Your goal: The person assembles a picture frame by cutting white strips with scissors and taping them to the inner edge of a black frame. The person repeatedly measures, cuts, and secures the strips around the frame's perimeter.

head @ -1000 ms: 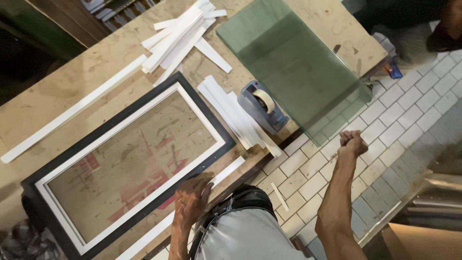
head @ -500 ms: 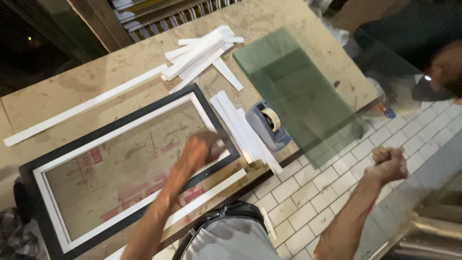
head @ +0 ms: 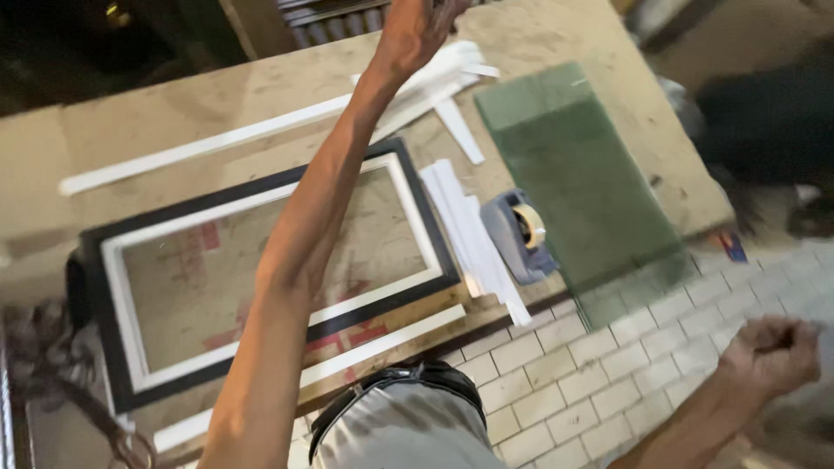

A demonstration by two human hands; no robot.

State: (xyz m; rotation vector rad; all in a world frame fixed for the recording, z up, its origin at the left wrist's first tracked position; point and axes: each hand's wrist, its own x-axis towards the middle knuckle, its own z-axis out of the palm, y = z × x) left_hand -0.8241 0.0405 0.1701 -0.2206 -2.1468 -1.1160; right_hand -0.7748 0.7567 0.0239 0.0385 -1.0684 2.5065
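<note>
My left hand [head: 415, 28] is stretched far across the wooden workbench [head: 217, 95], above a loose pile of white strips [head: 439, 74]. Its fingers are blurred and partly cut off by the frame's top edge. My left arm crosses over a black picture frame [head: 437, 254] with a white inner border that lies flat on the bench. My right hand [head: 771, 354] is a closed fist with nothing in it, off the bench and over the tiled floor. A green-tinted glass sheet [head: 573, 169] lies to the right, overhanging the bench's edge.
A grey tape dispenser [head: 519, 233] sits between a stack of white strips [head: 465, 227] and the glass. A long white strip [head: 200, 148] lies beyond the frame and another [head: 387, 346] along the near edge. Dark cables [head: 52, 365] hang at the left. A blurred dark figure [head: 769, 108] stands at the right.
My left hand has moved from above the frame to the far side of the bench, over the white strips. My right fist has dropped lower and to the right. The view has shifted.
</note>
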